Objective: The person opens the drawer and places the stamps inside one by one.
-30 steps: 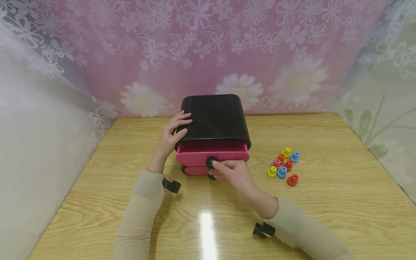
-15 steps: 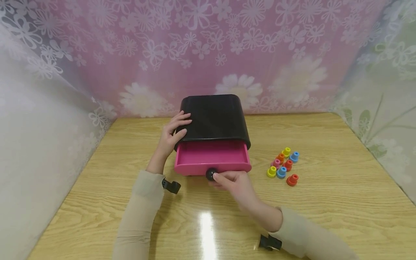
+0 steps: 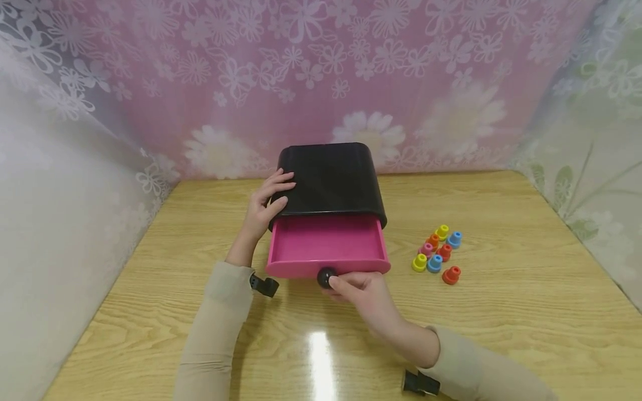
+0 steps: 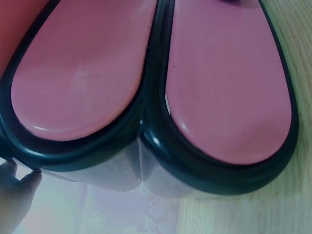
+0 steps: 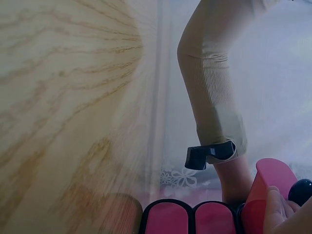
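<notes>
A black drawer cabinet [image 3: 328, 178] stands on the table. Its top pink drawer [image 3: 293, 269] is pulled out toward me, with nothing inside the part that shows. My right hand [image 3: 368, 301] pinches the round black knob [image 3: 325, 277] on the drawer front, thumb at its right side. At the cabinet's upper left edge, my left hand [image 3: 263, 203] rests with spread fingers on the black top. The left wrist view shows two lower drawers, one with a pink front [image 4: 229, 87], closed in their black frames. From the right wrist, the knob [image 5: 300, 191] shows beside my fingers.
Several small stepped plastic pegs in yellow, blue, red, orange and pink stand right of the cabinet, among them a red peg [image 3: 451, 275] nearest me. The wooden table [image 3: 501, 334] meets a floral curtain [image 3: 351, 83] behind the cabinet.
My right hand has drawn the top drawer out by its knob toward me, exposing the drawer's inside and covering the drawer below. The left hand stays on the cabinet.
</notes>
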Tool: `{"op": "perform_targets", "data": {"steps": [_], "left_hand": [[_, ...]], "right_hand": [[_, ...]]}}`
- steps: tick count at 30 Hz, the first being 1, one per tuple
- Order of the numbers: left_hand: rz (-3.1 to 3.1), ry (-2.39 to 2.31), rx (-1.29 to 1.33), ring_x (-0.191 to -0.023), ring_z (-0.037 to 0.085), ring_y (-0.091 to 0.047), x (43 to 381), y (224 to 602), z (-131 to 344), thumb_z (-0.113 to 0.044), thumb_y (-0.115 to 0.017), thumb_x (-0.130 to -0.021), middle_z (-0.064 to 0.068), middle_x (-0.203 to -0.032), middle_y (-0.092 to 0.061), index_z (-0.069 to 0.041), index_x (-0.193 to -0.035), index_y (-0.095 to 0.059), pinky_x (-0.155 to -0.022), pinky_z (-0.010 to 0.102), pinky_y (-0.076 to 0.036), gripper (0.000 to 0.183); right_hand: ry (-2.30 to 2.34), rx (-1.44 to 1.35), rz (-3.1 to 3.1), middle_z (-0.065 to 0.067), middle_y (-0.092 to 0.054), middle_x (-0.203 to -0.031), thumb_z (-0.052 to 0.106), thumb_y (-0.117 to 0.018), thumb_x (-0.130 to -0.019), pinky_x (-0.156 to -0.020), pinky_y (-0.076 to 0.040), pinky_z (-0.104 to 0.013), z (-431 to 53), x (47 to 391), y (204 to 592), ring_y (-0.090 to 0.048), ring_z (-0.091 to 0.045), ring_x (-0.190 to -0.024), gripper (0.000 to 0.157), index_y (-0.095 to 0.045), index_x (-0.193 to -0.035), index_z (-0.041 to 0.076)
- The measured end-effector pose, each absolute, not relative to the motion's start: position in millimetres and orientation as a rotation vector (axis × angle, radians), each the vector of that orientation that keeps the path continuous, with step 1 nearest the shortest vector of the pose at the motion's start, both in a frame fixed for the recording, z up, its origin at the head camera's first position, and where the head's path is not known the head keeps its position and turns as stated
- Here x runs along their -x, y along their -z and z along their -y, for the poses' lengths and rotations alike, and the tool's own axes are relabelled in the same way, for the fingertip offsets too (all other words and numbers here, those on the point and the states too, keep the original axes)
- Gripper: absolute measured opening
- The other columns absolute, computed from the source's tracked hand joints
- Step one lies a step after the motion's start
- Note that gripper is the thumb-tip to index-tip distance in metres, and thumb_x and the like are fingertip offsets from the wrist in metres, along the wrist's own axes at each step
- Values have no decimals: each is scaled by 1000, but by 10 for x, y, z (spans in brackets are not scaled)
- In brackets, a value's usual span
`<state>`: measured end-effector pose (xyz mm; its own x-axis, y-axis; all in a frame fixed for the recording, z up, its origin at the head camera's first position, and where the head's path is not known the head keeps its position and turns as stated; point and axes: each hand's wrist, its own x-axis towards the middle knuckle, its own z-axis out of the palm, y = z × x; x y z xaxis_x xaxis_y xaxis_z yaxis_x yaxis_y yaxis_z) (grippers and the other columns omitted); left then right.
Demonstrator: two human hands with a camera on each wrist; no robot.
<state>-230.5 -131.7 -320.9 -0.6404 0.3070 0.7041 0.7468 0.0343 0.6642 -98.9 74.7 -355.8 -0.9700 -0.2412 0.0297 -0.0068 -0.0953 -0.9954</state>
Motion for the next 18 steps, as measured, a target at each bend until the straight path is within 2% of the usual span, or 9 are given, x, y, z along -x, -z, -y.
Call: {"op": "perform_targets", "data": {"steps": [5, 9, 10, 18], "left_hand": [[1962, 1641, 1072, -124, 47, -20, 2303, 3219, 1328, 12, -42, -77, 39, -119, -40, 24, -103, -50, -104, 41, -18, 29], [1969, 1652, 1079, -125, 46, -18, 2309, 3239, 1339, 15, -41, -77, 38, -121, -39, 23, -104, -50, -104, 39, -18, 30], [1965, 1653, 1080, -125, 44, -19, 2336, 3266, 1348, 11, -42, -80, 37, -121, -40, 22, -105, -51, -104, 38, -18, 29], [1943, 1652, 1092, -123, 49, -18, 2311, 3229, 1332, 14, -42, -77, 40, -119, -38, 24, -103, -50, -104, 42, -17, 29]], "right_hand": [[2199, 295, -1996, -31, -61, -84, 9, -57, -85, -71, -51, -34, -746, 973, 3563, -64, -25, -78, 29, -60, -93, -19], [2210, 318, -1982, -34, -59, -86, 8, -56, -85, -72, -51, -35, -752, 965, 3572, -64, -27, -79, 29, -59, -93, -21], [2210, 315, -1982, -35, -58, -86, 8, -56, -85, -72, -51, -36, -753, 962, 3573, -64, -27, -80, 29, -59, -93, -21], [2175, 310, -1994, -27, -62, -85, 7, -57, -84, -73, -51, -33, -749, 943, 3626, -64, -24, -80, 29, -59, -94, -19]]}}
